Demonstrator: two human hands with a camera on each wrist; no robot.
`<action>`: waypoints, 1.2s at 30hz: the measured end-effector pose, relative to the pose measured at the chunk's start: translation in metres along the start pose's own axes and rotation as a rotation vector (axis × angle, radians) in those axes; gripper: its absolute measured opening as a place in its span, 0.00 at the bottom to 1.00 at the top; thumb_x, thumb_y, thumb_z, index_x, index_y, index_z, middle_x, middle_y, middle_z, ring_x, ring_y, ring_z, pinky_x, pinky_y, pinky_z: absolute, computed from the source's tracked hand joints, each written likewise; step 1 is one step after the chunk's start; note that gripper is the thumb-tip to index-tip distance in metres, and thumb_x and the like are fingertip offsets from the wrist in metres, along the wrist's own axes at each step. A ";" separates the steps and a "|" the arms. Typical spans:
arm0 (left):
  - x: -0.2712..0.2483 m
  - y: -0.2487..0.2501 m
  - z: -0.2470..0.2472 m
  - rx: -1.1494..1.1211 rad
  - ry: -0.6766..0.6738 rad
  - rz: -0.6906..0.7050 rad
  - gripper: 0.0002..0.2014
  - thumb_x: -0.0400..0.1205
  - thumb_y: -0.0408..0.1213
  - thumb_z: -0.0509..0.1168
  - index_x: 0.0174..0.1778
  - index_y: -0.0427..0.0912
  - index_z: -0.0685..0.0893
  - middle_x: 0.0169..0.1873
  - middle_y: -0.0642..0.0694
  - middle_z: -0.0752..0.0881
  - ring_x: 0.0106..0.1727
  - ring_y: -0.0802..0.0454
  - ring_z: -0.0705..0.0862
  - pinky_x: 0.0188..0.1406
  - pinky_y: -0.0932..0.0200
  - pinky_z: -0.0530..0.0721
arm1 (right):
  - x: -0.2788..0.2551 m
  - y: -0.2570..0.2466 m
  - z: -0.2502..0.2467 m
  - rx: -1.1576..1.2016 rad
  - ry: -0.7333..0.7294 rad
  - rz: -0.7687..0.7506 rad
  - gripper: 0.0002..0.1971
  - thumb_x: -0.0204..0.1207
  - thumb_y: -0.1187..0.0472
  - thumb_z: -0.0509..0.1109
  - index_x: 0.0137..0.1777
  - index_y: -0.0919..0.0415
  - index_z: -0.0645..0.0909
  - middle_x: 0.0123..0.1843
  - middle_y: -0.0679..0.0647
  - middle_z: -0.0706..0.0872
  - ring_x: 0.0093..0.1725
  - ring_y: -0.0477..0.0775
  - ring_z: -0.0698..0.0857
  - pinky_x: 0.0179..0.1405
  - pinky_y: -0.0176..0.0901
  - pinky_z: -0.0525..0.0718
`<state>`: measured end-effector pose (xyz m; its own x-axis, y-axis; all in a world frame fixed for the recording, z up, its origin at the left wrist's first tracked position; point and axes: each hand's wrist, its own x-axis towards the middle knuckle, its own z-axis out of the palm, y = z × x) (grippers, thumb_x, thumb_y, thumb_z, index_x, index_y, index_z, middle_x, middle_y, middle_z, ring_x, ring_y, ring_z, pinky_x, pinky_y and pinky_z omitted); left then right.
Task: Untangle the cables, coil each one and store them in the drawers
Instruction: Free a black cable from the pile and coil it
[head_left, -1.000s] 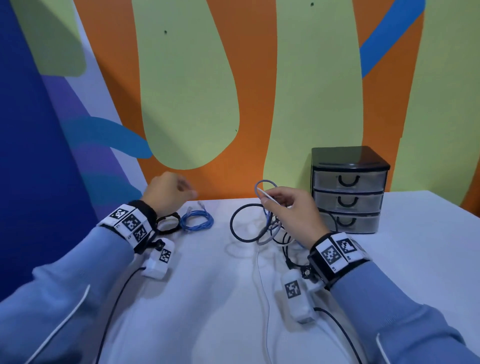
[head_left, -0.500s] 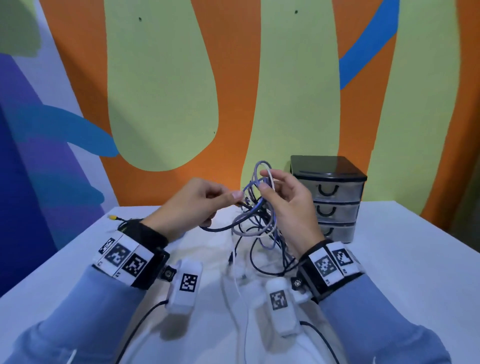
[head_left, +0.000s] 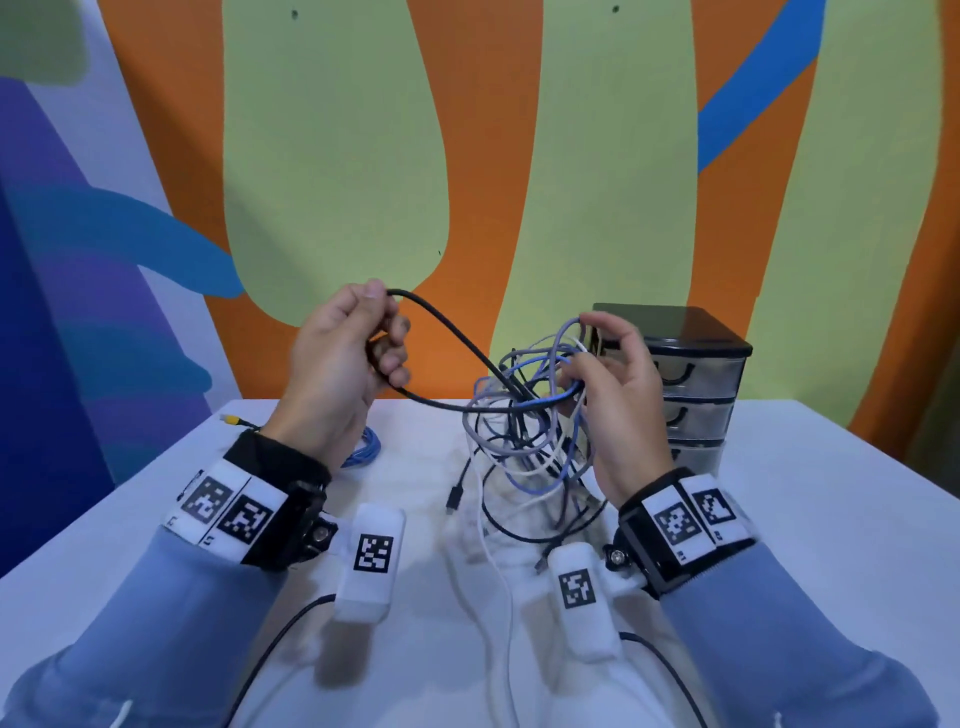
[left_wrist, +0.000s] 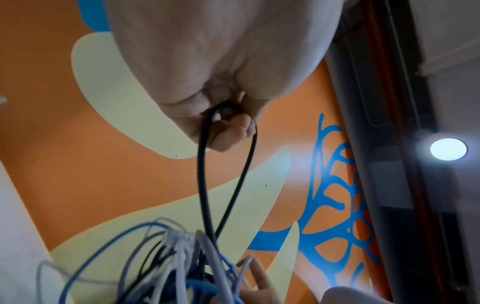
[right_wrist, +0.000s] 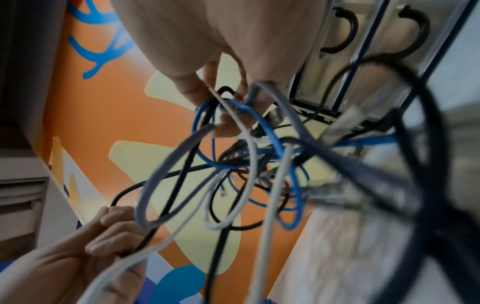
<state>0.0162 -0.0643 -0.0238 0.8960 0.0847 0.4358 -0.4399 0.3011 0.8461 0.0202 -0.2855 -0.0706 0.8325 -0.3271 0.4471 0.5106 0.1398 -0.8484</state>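
A tangle of grey, white, blue and black cables (head_left: 524, 415) hangs above the white table (head_left: 805, 519), its lower loops trailing onto it. My right hand (head_left: 613, 374) grips the top of the bundle (right_wrist: 233, 115) in curled fingers. My left hand (head_left: 358, 343) is raised to the left and holds a loop of black cable (head_left: 447, 327) (left_wrist: 205, 174) pulled out of the tangle; the loop is seen from below between finger and thumb. A small drawer unit (head_left: 691, 384) with three shut drawers stands behind my right hand.
A coiled blue cable (head_left: 363, 454) lies on the table behind my left wrist, with a yellow plug (head_left: 231, 420) near the table's left corner. A black USB plug (head_left: 456, 499) dangles under the tangle. The painted wall (head_left: 337, 156) rises close behind.
My left hand has come over from the left side, taken the black cable and drawn a loop up and leftward. My right hand has lifted the tangle higher off the table.
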 end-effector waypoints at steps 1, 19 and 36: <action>0.001 0.000 -0.001 -0.069 0.028 0.020 0.12 0.96 0.40 0.58 0.46 0.42 0.76 0.33 0.45 0.80 0.26 0.53 0.71 0.25 0.62 0.75 | 0.001 0.002 0.000 -0.014 0.002 0.006 0.25 0.81 0.73 0.64 0.66 0.42 0.86 0.35 0.53 0.84 0.39 0.56 0.78 0.39 0.49 0.82; -0.015 -0.006 0.006 0.656 -0.350 0.121 0.18 0.90 0.48 0.69 0.43 0.37 0.91 0.21 0.58 0.68 0.27 0.53 0.62 0.26 0.56 0.62 | -0.017 -0.014 0.001 -0.738 -0.477 -0.220 0.29 0.71 0.62 0.78 0.71 0.38 0.80 0.71 0.43 0.70 0.75 0.43 0.69 0.73 0.46 0.71; -0.012 0.006 0.006 0.137 0.055 0.432 0.16 0.95 0.41 0.62 0.42 0.42 0.82 0.32 0.51 0.79 0.28 0.53 0.70 0.28 0.57 0.74 | -0.008 0.024 0.001 -0.536 -0.452 -0.155 0.09 0.86 0.67 0.70 0.46 0.53 0.81 0.44 0.49 0.94 0.52 0.54 0.92 0.61 0.57 0.88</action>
<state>0.0023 -0.0696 -0.0220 0.6290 0.2263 0.7437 -0.7744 0.0991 0.6249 0.0258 -0.2787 -0.0940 0.8260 0.1294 0.5486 0.5507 -0.3930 -0.7364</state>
